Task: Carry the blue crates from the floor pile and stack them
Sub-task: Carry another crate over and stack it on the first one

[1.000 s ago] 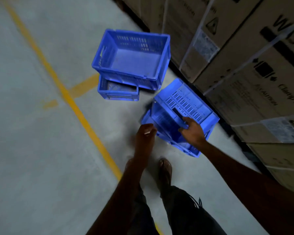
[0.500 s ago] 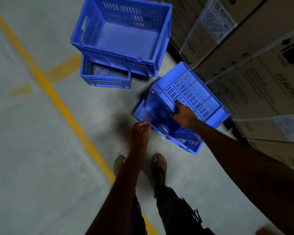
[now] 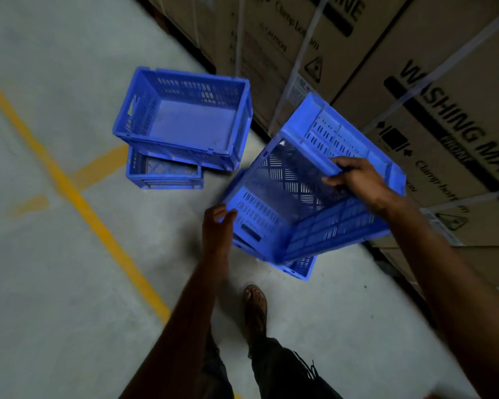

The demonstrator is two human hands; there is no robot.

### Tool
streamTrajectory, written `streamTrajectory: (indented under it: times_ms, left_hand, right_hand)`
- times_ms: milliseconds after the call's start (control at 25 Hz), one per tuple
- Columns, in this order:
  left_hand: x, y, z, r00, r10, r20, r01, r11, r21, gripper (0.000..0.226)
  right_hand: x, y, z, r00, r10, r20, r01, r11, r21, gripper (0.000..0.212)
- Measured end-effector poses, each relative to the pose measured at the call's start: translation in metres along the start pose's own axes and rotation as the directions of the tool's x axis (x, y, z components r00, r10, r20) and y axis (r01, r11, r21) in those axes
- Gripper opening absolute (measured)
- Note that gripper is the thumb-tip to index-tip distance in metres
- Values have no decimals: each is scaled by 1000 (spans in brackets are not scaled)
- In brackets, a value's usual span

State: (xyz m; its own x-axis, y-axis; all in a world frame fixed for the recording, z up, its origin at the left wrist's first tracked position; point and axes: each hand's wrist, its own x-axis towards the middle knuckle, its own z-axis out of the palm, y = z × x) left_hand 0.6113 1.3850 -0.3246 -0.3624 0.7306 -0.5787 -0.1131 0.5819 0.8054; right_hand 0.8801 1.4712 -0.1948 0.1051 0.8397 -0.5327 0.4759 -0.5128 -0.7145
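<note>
— Which step did I have in hand?
— Lifting: the tilted crate (image 3: 306, 197) sat centre-right in the frame, over another crate (image 3: 301, 267) on the floor; I judged the next move was to level it and carry it to the stack (image 3: 182, 125) at upper centre

— And the fingers?
— My right hand (image 3: 357, 180) was curled shut over the crate's upper rim; my left hand (image 3: 218, 226) touched its lower corner, fingers bent, closure unclear

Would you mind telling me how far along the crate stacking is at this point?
Done: one upright crate sits on a lower crate. In hand: the right hand grips the tilted crate's rim, the left hand its corner. Left: placing it, plus another crate underneath.
</note>
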Motion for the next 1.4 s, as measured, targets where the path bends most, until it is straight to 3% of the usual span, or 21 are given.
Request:
streamTrajectory:
  times_ms: [80,200,320,440,520,680,760,880,1040,1200,1400]
  left_hand:
    - [-11,18,-4,998,47,-35,-48,999,-26,26]
    - [-29,42,-16,999,32,0,-32,999,-38,27]
    - [-47,66,-37,997,76,22,-75,996,-45,26]
    - [-50,86,-69,972,41,-233,4,982,187,40]
    - [-53,108,-94,954,-28,-299,76,986,151,46]
    - [-59,156,-137,995,25,-96,-43,979,-199,52]
    - [-59,176,-158,997,47,-62,-57,981,-184,59]
    - [-59,193,-185,991,12,132,10,987,-163,75]
    - [-63,205,-209,927,107,360,-6,962,-271,65]
    - [-67,215,-226,925,74,372,-16,988,-155,51]
    - [-60,223,-243,972,-30,234,30,1000,3,48]
  right_hand:
    - [-33,-33,-23,991,-45,-127,51,998,41,6]
    - [-85,-77,-42,938,-33,-344,98,980,173,30]
    - [-139,-98,-64,910,25,-413,151,909,388,31]
    - [-181,-104,-83,941,-34,-338,191,876,443,13]
    - [-201,-109,-93,960,-73,-270,198,858,474,14]
    - [-226,-113,-106,980,-122,-155,190,793,579,20]
    - [-231,-114,-106,982,-151,-109,186,760,623,22]
    - [-234,-116,-102,982,-179,-64,176,730,660,28]
    - [-221,-109,-101,990,-142,-23,120,723,681,30]
    - [-195,-88,-84,996,-67,-51,85,800,594,31]
    - [-170,-73,-57,999,28,25,-37,859,510,38]
